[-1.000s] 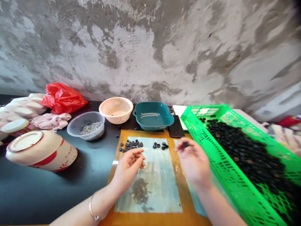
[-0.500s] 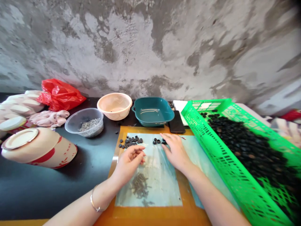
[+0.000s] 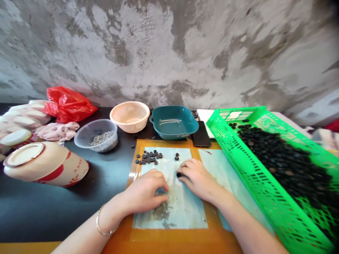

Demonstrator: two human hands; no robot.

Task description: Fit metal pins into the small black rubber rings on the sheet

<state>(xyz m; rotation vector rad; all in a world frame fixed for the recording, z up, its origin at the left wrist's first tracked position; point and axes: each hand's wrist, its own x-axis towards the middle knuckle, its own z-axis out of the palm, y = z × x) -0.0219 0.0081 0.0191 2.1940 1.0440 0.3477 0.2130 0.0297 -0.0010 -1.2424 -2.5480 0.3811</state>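
My left hand (image 3: 149, 192) hovers at the upper edge of a small pile of metal screws (image 3: 161, 212), its thumb apart from the curled fingers. I see nothing between them. My right hand (image 3: 194, 176) pinches a small black round cap (image 3: 179, 174) between thumb and fingers, over the pale blue sheet (image 3: 182, 218). Beyond that hand, two more black caps (image 3: 177, 156) sit on the sheet. A cluster of black rings with centre holes (image 3: 150, 157) lies at the sheet's far left corner.
A green crate (image 3: 254, 187) of black pieces stands at the right. Along the back are a teal basin (image 3: 173, 121), a peach bowl (image 3: 129, 116), a clear bowl of screws (image 3: 96, 135) and a phone (image 3: 201, 134). At the left is a cream-and-red canister (image 3: 47, 164).
My right hand has drawn back from the caps with one in its pinch. My left hand has moved nearer to me, to the screw pile, and its thumb and fingers have spread.
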